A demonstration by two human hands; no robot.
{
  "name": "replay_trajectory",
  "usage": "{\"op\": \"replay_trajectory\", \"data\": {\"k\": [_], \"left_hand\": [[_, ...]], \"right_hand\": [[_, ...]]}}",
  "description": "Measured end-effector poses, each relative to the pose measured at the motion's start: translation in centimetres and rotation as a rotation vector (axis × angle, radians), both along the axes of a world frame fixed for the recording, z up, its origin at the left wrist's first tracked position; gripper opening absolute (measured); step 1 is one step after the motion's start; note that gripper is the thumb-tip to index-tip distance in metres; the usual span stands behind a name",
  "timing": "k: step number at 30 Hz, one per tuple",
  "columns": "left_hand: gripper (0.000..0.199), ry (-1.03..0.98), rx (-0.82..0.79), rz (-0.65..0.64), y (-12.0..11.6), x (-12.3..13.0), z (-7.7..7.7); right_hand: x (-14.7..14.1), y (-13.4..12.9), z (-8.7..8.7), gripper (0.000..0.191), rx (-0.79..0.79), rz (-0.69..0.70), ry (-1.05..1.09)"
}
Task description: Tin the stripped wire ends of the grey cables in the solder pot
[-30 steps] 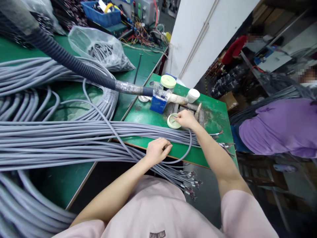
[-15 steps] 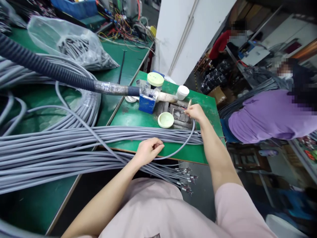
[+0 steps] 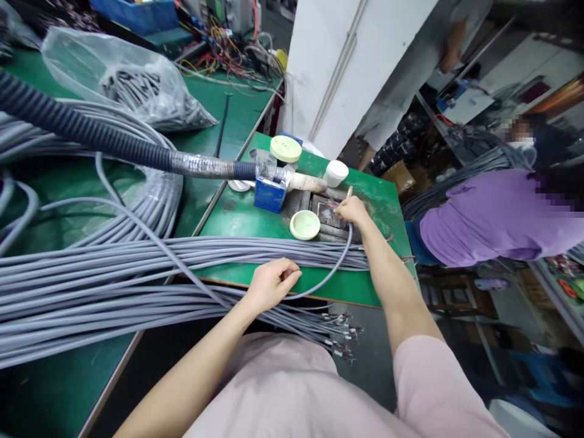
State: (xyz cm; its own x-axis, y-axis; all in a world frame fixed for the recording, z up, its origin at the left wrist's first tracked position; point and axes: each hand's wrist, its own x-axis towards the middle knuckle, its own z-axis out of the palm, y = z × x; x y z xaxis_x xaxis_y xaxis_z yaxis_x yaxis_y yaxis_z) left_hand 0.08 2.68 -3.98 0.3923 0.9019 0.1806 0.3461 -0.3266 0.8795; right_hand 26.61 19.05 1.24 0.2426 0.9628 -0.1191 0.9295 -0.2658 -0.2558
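the right hand [image 3: 353,210] has moved from the pale green lid [image 3: 305,225], now just to its left, to above the dark metal tray [image 3: 325,214], pinching the end of a grey cable [image 3: 335,272]; the left hand [image 3: 274,283], well apart, rests on the cable bundle [image 3: 137,261].

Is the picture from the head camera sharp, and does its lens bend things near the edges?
In the head view, the right hand and grey cables look fairly sharp under even light; wide-angle distortion makes the white pillar lean; a pixelated mosaic patch covers part of the view at right.
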Motion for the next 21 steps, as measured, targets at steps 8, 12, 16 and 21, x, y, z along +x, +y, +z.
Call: {"op": "replay_trajectory", "data": {"k": [8, 12, 16, 21], "left_hand": [[0.016, -0.005, 0.002, 0.005, 0.0, 0.0, -0.1], [0.015, -0.002, 0.002, 0.010, -0.1, 0.0, 0.0], [0.014, 0.012, 0.000, 0.022, -0.1, 0.2, 0.1], [0.013, 0.025, 0.011, 0.022, -0.1, 0.3, 0.0]], "right_hand": [[-1.1, -3.0, 3.7, 0.022, 0.051, 0.101, 0.179], [-3.0, -5.1, 5.5, 0.025, 0.046, 0.215, 0.415], [-5.0, -5.8, 5.4, 0.026, 0.020, 0.293, 0.335], [-7.2, -5.6, 4.6, 0.024, -0.015, 0.390, 0.099]]}}
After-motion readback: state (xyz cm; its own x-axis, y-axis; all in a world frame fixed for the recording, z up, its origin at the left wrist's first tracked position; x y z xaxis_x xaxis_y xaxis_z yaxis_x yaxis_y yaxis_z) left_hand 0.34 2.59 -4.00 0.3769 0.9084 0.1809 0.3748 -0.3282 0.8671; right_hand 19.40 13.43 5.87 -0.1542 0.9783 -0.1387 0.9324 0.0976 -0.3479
